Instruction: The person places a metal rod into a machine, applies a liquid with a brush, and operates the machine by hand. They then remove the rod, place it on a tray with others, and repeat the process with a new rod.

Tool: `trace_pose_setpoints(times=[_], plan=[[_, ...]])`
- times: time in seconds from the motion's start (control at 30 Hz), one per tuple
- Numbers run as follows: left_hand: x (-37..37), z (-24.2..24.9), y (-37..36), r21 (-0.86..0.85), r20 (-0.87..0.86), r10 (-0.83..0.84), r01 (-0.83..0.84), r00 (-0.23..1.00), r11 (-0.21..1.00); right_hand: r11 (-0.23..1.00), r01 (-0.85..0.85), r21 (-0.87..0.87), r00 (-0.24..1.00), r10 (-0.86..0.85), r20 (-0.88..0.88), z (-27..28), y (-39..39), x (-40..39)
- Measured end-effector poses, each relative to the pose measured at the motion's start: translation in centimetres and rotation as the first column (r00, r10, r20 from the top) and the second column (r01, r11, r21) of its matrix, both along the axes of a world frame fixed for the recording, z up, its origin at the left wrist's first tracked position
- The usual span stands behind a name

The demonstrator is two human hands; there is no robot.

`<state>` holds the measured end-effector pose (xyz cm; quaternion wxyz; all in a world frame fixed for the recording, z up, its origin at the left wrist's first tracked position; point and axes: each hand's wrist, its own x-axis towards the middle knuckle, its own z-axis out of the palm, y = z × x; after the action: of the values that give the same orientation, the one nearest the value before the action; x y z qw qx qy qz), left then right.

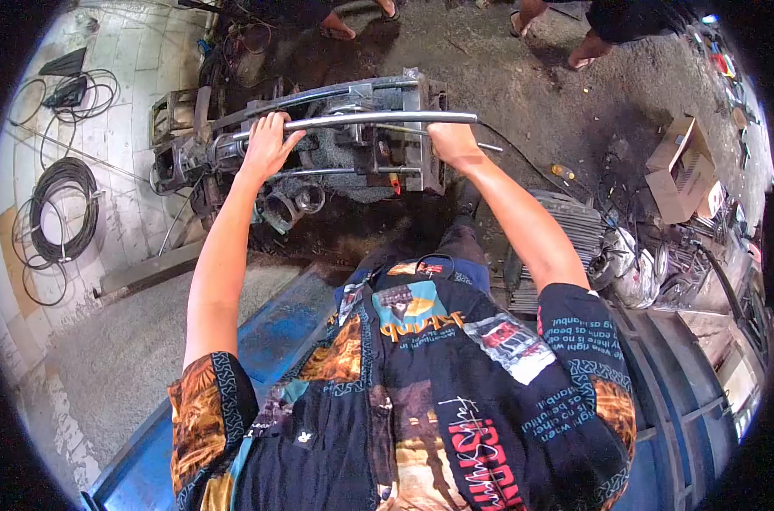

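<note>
A long shiny metal rod lies crosswise over a metal machine frame. My left hand is on the rod's left part, its fingers curled over it and its thumb pointing right. Near the rod's right end, my right hand is closed at the machine's right edge, just under the rod; its fingers are mostly hidden, and what it grips cannot be made out. A thinner rod end sticks out to the right of this hand. Grey metal shavings fill the machine's middle.
Coiled black cable lies on the pale floor at left. An open cardboard box, stacked metal rods and a white sack stand at right. Other people's feet show at the top. A blue metal surface is below.
</note>
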<state>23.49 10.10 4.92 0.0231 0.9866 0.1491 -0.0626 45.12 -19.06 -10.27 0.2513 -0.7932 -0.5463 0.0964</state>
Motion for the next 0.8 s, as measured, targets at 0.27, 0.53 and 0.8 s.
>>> trace_pose_setpoints(times=[0.27,0.53,0.8], plan=[[0.2,-0.2,-0.2,0.008,0.021,0.032,-0.032,0.999,0.999,1.000,-0.002,0.022,1.000,0.001,0.016,0.5,0.6,0.2],[-0.1,-0.6,-1.6,0.047,0.163,0.068,-0.077,0.984,0.996,1.000,-0.025,-0.003,0.999,0.025,0.033,1.6,0.5,-0.1],[-3.8,-9.6,-7.6,-0.422,0.469,0.511,-0.326,0.721,0.846,0.993,0.007,-0.117,0.999,-0.003,0.037,-0.5,1.2,-0.7]])
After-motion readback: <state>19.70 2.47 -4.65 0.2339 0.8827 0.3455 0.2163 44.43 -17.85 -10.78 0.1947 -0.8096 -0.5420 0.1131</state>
